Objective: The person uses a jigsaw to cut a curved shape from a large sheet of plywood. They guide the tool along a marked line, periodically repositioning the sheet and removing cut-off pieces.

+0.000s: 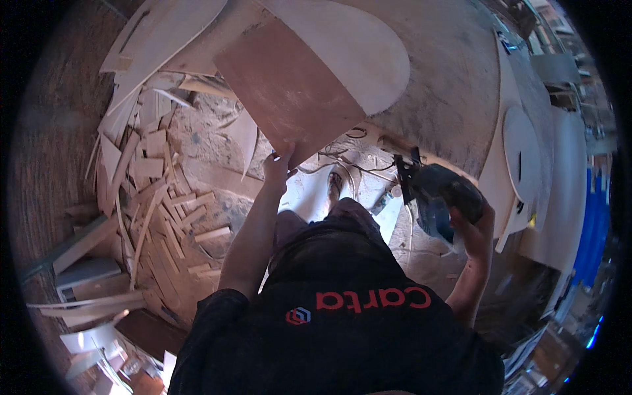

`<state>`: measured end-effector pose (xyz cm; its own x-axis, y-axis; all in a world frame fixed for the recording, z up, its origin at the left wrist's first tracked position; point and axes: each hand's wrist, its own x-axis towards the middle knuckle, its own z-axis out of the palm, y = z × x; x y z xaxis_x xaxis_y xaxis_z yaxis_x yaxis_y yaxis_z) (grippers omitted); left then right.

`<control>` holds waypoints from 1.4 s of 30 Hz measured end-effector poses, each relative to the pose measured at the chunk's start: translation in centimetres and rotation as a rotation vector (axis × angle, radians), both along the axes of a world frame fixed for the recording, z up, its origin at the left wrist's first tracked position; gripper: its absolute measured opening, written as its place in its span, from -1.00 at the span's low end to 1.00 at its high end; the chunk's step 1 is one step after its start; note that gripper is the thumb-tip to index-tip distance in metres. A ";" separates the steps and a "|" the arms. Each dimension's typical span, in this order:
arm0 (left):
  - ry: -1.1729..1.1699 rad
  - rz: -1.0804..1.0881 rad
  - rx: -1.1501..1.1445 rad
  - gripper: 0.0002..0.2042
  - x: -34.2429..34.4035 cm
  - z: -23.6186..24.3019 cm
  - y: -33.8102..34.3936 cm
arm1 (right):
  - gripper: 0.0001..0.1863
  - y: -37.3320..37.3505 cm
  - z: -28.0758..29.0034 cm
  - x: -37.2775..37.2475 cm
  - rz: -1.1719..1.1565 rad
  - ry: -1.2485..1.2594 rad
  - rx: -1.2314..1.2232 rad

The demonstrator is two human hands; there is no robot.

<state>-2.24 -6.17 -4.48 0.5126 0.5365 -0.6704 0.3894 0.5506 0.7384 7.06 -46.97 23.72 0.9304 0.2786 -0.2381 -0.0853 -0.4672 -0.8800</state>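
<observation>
A reddish-brown rectangular board (289,85) lies over a pale rounded panel (355,46) at the bench edge, its near corner jutting toward me. My left hand (278,168) is closed on that near corner. In my right hand (471,227) is a dark handheld power saw (438,197), tilted, with its base plate turned toward the left and held off the bench surface beside my hip. A dark cord runs near the saw under the bench edge; I cannot make out all of its path.
The worn bench top (447,72) carries more cut panels, including an oval piece (520,145) at the right. Wood offcuts (178,224) are heaped on the dusty floor to my left, with longer boards (85,243). Blue material (586,230) stands at the far right.
</observation>
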 end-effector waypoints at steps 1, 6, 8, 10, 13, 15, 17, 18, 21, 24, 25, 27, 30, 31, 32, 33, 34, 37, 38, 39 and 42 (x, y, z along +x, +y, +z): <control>-0.029 0.036 -0.019 -0.39 0.6 -0.2 0.2 | -0.33 0.9 0.3 2.4 0.057 0.032 -0.013; -0.055 0.148 0.022 -0.69 0.3 1.2 0.0 | -0.24 7.0 1.6 11.2 0.418 0.027 -0.033; -0.140 0.189 0.000 -0.70 -0.6 1.0 0.1 | -0.22 9.3 1.9 13.2 0.501 0.077 -0.071; 0.016 0.188 0.048 -0.68 -1.8 1.0 1.1 | -0.21 11.0 1.0 15.1 0.587 0.112 -0.090; 0.057 0.195 0.072 -0.67 -2.8 1.6 2.3 | -0.22 12.8 0.1 16.7 0.683 0.124 -0.154; 0.093 0.203 0.125 -0.68 -3.2 2.2 3.2 | -0.23 13.6 -0.4 17.4 0.724 0.136 -0.196; 0.179 0.183 0.188 -0.67 -3.3 2.2 4.3 | -0.24 14.5 -0.9 18.2 0.771 0.144 -0.208; 0.218 0.162 0.213 -0.67 -3.2 2.5 4.6 | -0.24 14.8 -0.9 18.3 0.785 0.148 -0.222; 0.190 0.163 0.264 -0.54 -2.5 3.5 5.2 | -0.25 16.8 -1.4 18.3 0.831 0.201 -0.307; 0.199 0.119 0.326 -0.45 -2.7 3.1 5.5 | -0.25 18.2 -2.6 18.0 0.923 0.169 -0.331; 0.221 0.099 0.342 -0.48 -2.9 2.8 5.8 | -0.25 18.7 -2.8 17.9 0.948 0.161 -0.358; 0.227 0.074 0.355 -0.48 -2.7 2.4 5.7 | -0.26 19.9 -2.8 17.7 0.994 0.140 -0.430; 0.232 0.056 0.382 -0.42 -2.1 3.9 5.8 | -0.26 20.8 -4.1 17.5 1.054 0.068 -0.557; 0.248 0.048 0.386 -0.39 -2.1 3.9 6.0 | -0.26 21.2 -4.5 17.4 1.062 0.069 -0.551; 0.263 0.040 0.390 -0.36 -2.2 4.0 6.1 | -0.26 21.5 -4.8 17.2 1.070 0.070 -0.547; 0.252 0.026 0.401 -0.34 -2.0 4.4 6.1 | -0.26 21.8 -5.0 17.1 1.077 0.065 -0.545; 0.241 0.012 0.412 -0.32 -1.8 4.8 6.0 | -0.26 21.7 -5.5 17.0 1.080 0.048 -0.515; 0.262 -0.064 0.461 -0.27 -1.6 5.7 6.3 | -0.25 21.7 -6.3 16.9 1.091 0.028 -0.473; 0.278 -0.095 0.478 -0.26 -1.6 5.5 6.3 | -0.25 22.0 -5.9 16.9 1.090 0.041 -0.498; 0.284 -0.070 0.510 -0.26 -1.8 5.0 6.2 | -0.25 22.2 -5.7 16.8 1.090 0.055 -0.522; 0.250 -0.024 0.570 -0.27 -1.8 3.3 5.6 | -0.24 22.4 -5.6 16.7 1.108 0.079 -0.579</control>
<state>-4.03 -0.53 -1.19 0.3935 0.8357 -0.3830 0.5960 0.0853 0.7984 23.77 -24.60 18.07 0.2409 0.7374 -0.6311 0.5568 -0.6376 -0.5324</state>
